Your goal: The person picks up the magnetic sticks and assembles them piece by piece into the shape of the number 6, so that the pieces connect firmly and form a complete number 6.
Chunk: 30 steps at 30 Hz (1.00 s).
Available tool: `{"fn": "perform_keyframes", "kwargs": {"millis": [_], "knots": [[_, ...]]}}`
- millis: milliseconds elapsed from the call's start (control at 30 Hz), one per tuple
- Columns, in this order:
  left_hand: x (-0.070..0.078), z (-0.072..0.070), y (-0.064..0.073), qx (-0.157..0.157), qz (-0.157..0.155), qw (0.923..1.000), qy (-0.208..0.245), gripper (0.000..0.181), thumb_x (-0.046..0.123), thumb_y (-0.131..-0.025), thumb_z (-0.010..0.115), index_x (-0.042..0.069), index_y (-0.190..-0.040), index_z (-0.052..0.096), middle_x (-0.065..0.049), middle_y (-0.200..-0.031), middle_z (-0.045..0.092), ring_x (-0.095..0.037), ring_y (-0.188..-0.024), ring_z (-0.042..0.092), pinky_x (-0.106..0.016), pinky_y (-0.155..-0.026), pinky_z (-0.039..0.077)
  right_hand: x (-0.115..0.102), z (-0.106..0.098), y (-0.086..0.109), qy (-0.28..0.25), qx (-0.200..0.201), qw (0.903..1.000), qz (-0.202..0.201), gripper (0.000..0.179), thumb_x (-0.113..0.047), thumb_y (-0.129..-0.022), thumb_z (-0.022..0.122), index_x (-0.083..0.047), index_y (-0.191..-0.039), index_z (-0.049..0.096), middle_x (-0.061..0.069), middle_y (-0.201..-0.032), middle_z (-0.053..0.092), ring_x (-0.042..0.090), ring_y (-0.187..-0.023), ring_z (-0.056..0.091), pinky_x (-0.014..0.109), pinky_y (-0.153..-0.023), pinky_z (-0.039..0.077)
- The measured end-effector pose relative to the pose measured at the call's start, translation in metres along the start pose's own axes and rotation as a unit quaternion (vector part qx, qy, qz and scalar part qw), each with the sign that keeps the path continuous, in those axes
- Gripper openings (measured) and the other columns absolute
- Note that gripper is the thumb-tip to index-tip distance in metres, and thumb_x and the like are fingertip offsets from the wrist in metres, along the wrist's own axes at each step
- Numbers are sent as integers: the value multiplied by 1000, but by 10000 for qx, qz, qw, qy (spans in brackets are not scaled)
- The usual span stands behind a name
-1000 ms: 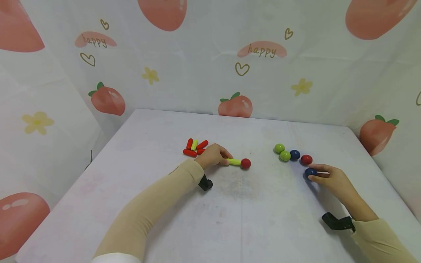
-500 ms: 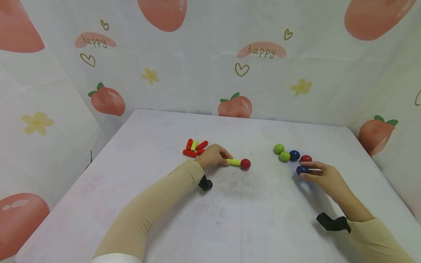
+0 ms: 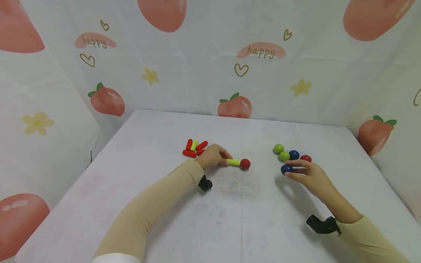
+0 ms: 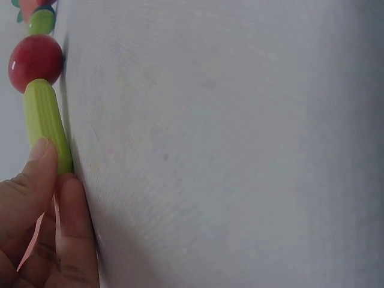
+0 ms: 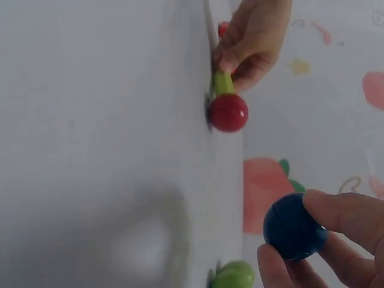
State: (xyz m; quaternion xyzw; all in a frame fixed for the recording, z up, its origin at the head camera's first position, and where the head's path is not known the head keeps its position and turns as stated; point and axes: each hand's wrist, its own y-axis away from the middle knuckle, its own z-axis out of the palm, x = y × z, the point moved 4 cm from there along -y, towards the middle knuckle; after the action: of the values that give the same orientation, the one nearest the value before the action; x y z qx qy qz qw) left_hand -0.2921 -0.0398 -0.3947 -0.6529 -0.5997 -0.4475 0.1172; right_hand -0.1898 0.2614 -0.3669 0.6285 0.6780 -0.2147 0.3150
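Observation:
My left hand (image 3: 213, 156) pinches one end of a ribbed yellow-green stick (image 4: 42, 111) between thumb and fingers, low over the table. At the stick's other end is a red ball (image 3: 245, 164), right against it in both wrist views. My right hand (image 3: 312, 177) pinches a dark blue ball (image 5: 293, 227) between its thumb and fingertips, with a shadow on the cloth below. In the head view, this ball stands in front of the other balls and to the right of the stick and red ball.
Several red sticks (image 3: 189, 153) and a yellow-green stick (image 3: 194, 145) lie behind my left hand. At the right are two green balls (image 3: 279, 148), another blue ball (image 3: 294, 155) and another red ball (image 3: 306, 158). A patterned cloth backdrop (image 3: 197, 65) rises behind the white table (image 3: 210, 226).
My right hand has carried the blue ball leftward, from in front of the loose red ball to in front of the green balls. My left hand, stick and red ball have stayed in place.

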Motion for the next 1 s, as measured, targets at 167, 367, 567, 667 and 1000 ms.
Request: {"fn": "perform_keyframes", "kwargs": {"millis": [167,367,567,667,1000], "knots": [[0,0,-1,11,10,10000,-28,18,10,-90,77,14,-107,80,-4,-102,71,-15,-88,57,-21,-73,48,-12,10,0,-6,-15,9998,-196,50,-32,-96,71,-3,-135,62,28,-132,64,47,-124,61,62,-96,53],[-1,0,-1,-7,37,10000,-48,19,10,-90,77,13,-108,80,-4,-104,71,-16,-91,56,-21,-74,48,-26,26,1,-238,-138,9992,-298,48,-31,-96,72,-5,-135,64,22,-134,66,42,-122,65,55,-98,55],[0,0,0,-8,13,10000,-67,19,10,-90,77,13,-109,80,-5,-104,71,-16,-91,57,-22,-76,49,-36,43,-1,-482,-339,9971,-474,45,-24,-95,73,-4,-133,63,20,-132,67,38,-119,67,48,-95,58],[0,0,0,-15,2,10000,-66,19,10,-90,77,13,-109,80,-5,-103,70,-16,-91,56,-22,-76,49,-41,52,-2,-554,-495,9963,-435,44,-22,-95,73,-5,-134,63,19,-132,67,38,-119,67,49,-96,58],[0,0,1,7,-40,10000,-66,20,10,-90,77,14,-109,80,-5,-103,70,-17,-92,57,-23,-79,51,-55,73,-8,-633,-724,9923,-775,40,-18,-94,74,-3,-130,65,19,-130,67,38,-116,68,51,-98,56]]}}
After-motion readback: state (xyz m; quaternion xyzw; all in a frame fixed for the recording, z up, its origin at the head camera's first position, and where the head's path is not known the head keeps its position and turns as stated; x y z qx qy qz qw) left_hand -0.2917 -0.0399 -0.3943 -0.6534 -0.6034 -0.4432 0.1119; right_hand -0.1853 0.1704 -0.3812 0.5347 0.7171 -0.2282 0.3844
